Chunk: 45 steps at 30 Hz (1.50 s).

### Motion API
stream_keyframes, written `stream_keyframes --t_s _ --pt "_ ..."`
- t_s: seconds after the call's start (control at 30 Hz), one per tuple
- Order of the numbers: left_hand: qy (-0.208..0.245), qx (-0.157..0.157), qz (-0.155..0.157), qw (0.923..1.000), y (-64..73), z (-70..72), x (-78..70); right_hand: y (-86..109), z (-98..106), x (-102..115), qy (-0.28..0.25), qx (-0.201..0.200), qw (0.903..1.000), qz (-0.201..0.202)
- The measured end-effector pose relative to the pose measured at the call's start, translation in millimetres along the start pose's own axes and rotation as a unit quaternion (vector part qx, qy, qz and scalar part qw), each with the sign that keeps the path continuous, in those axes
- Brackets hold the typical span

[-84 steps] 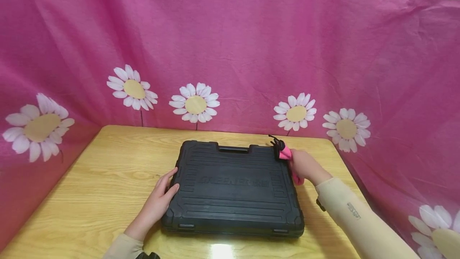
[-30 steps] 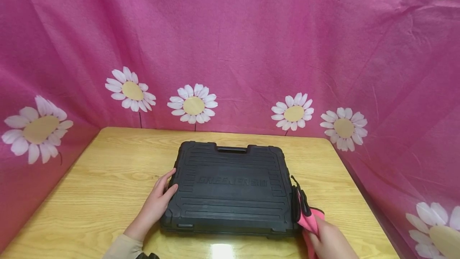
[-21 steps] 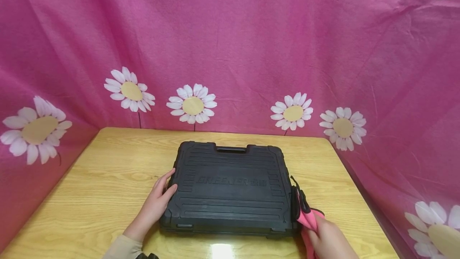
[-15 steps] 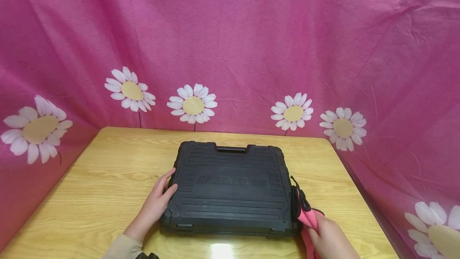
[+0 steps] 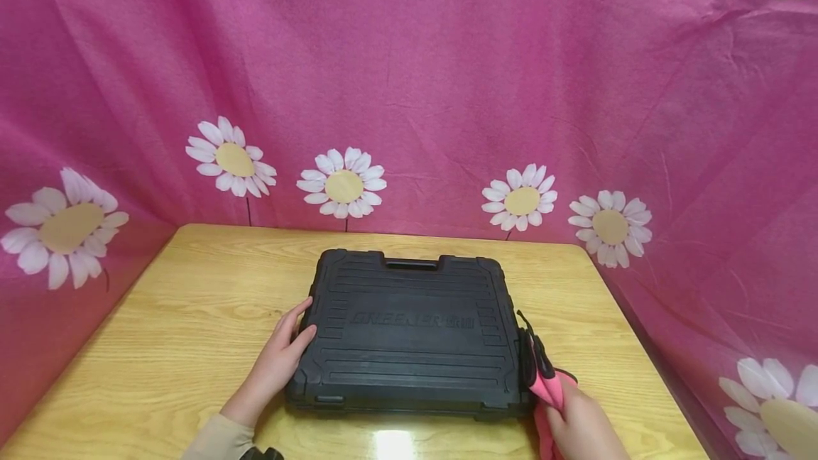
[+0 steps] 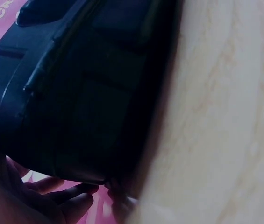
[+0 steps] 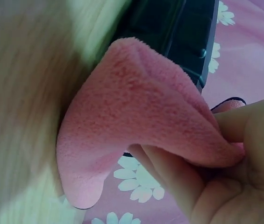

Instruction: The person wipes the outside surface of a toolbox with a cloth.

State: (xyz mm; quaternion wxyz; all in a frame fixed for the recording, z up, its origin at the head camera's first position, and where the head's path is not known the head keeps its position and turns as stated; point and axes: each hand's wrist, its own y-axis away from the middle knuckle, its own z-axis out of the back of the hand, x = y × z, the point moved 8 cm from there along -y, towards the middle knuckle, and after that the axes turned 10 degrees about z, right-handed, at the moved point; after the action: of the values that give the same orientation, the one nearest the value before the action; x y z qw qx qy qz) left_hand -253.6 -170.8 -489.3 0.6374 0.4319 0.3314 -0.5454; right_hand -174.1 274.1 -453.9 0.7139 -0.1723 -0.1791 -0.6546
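A black tool case (image 5: 409,346) lies closed on the wooden table, its handle at the far side and raised lettering on its lid. My left hand (image 5: 277,360) rests against its left side, thumb and index fingertip on the edge; in the left wrist view, fairly straight fingers (image 6: 75,200) touch the case's side. My right hand (image 5: 584,421) pinches a folded pink cloth (image 5: 546,389) with black trim, which lies against the case's right side near the front corner. In the right wrist view the fuzzy cloth (image 7: 132,102) drapes from between thumb and fingers, hiding part of the case.
The wooden table (image 5: 192,304) carries the case, with bare wood showing on both sides of it. A magenta curtain (image 5: 434,91) printed with white daisies hangs behind the table and along its left and right sides.
My right hand has brought the pink cloth from the case's far right corner down its right side to near the front corner. Over the last second it barely shifts; the left hand stays put.
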Motion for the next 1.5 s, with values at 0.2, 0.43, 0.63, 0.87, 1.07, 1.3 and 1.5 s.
stream_keyframes --t_s 0.2,0.43,0.63,0.87,1.07,1.3,1.5 --pt "-0.002 -0.001 -0.003 1.0000 -0.5 -0.5 0.1 3.3 -1 -2 0.031 -0.010 0.9995 0.004" --pt "-0.002 0.002 -0.008 1.0000 0.1 -0.4 -1.1 10.4 -7 5 0.037 0.000 0.9991 0.019" --pt "-0.006 0.004 -0.011 0.9999 0.9 1.0 -1.6 16.6 -20 17 -0.026 0.050 0.9982 0.023" --pt "0.004 0.008 -0.016 0.9998 0.8 1.6 -0.7 20.7 -33 47 -0.119 0.128 0.9761 0.128" --pt "0.010 0.014 -0.018 0.9997 0.9 0.0 -0.9 17.8 -38 58 -0.111 0.146 0.9747 0.128" --pt "0.007 0.017 -0.016 0.9997 1.3 0.6 -1.4 12.1 -49 80 -0.078 0.162 0.9773 0.113" --pt "-0.004 0.016 -0.014 0.9998 1.4 0.0 -2.0 11.5 -60 115 -0.114 0.192 0.9607 0.165"
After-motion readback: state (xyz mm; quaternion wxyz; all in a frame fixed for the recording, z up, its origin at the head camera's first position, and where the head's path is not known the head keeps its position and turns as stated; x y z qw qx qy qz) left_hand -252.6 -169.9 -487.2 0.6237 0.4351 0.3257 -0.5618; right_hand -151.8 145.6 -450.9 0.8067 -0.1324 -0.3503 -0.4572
